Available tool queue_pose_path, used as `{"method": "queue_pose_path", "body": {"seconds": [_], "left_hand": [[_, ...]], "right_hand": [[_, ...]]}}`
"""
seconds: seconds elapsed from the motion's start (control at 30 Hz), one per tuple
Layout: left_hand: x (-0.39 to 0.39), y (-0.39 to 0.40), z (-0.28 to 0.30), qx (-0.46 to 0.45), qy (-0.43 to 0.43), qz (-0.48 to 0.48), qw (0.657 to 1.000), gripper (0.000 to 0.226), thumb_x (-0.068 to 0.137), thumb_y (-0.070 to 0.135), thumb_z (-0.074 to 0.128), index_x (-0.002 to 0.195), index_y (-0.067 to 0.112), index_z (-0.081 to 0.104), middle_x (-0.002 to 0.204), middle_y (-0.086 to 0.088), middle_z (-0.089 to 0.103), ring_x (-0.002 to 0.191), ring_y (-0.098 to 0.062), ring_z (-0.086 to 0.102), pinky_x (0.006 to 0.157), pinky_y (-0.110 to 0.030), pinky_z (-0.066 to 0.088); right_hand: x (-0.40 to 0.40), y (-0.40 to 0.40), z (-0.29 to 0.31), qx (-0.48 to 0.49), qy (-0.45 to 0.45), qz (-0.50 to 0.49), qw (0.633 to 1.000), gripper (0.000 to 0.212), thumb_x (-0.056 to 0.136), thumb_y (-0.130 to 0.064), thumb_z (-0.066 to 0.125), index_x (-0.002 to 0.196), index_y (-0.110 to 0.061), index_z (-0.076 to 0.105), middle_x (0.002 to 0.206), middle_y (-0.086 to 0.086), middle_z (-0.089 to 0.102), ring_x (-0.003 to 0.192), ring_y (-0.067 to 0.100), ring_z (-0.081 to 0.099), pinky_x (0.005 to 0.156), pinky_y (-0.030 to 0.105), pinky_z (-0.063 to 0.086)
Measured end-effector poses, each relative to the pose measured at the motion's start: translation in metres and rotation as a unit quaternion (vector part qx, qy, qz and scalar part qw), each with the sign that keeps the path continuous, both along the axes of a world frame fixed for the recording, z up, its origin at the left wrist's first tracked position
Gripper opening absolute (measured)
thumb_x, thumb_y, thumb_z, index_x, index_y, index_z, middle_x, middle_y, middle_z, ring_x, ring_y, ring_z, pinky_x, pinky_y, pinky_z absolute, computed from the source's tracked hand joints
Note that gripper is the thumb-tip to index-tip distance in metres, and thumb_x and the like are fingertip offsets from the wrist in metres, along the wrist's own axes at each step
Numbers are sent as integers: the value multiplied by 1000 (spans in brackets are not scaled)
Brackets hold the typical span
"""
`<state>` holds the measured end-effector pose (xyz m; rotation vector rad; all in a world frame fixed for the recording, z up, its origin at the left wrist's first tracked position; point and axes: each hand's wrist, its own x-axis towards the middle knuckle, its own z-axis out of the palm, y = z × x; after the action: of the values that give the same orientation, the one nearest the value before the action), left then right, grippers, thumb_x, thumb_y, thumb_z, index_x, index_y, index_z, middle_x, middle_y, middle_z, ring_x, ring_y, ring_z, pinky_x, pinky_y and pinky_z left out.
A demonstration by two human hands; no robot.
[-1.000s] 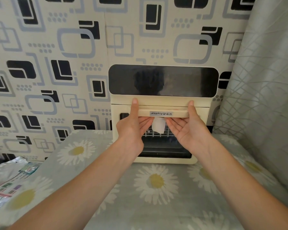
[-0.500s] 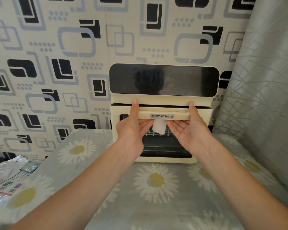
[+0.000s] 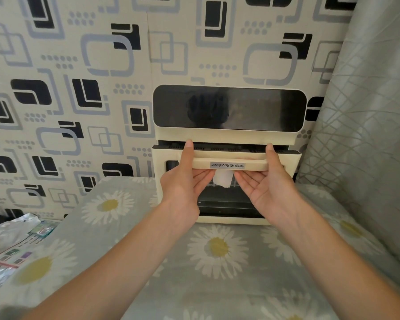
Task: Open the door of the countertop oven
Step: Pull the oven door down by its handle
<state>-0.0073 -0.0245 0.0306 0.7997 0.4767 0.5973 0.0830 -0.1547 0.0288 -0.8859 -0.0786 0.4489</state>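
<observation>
A cream countertop oven [image 3: 229,135] with a black top panel stands against the patterned wall. Its door [image 3: 293,158] tilts out a little at the top, with a dark gap above it. Across the door runs a cream handle bar [image 3: 229,163] with a label. My left hand [image 3: 185,183] grips the bar's left end, thumb on top and fingers underneath. My right hand [image 3: 266,188] grips the right end the same way. A white piece [image 3: 222,179] shows behind the glass between my hands.
The oven sits on a surface covered by a grey daisy-print cloth [image 3: 217,262]. Crumpled foil and printed packets [image 3: 12,245] lie at the left edge. A grey patterned curtain [image 3: 367,135] hangs close on the right of the oven.
The door's top edge has swung outward from the oven body, and a dark gap has opened above it. Both hands have come toward me with the handle.
</observation>
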Motion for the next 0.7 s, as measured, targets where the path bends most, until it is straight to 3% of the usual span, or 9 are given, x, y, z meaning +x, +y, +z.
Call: {"method": "queue_pose_path", "body": {"seconds": [0.43, 0.7], "left_hand": [[-11, -5, -7, 1, -12, -2, 1000, 40, 85, 49, 80, 96, 11, 75, 74, -8, 85, 68, -15, 82, 52, -19, 62], [-15, -7, -14, 3, -23, 0, 1000, 44, 82, 49, 83, 98, 8, 76, 80, -11, 85, 74, -18, 83, 57, -21, 63]], "right_hand": [[-16, -7, -4, 5, -14, 0, 1000, 47, 87, -47, 64, 114, -8, 62, 87, 15, 80, 81, 24, 77, 61, 32, 62], [-24, -10, -7, 11, -23, -10, 1000, 40, 88, -47, 64, 101, -9, 66, 86, 14, 80, 83, 24, 77, 64, 31, 62]]}}
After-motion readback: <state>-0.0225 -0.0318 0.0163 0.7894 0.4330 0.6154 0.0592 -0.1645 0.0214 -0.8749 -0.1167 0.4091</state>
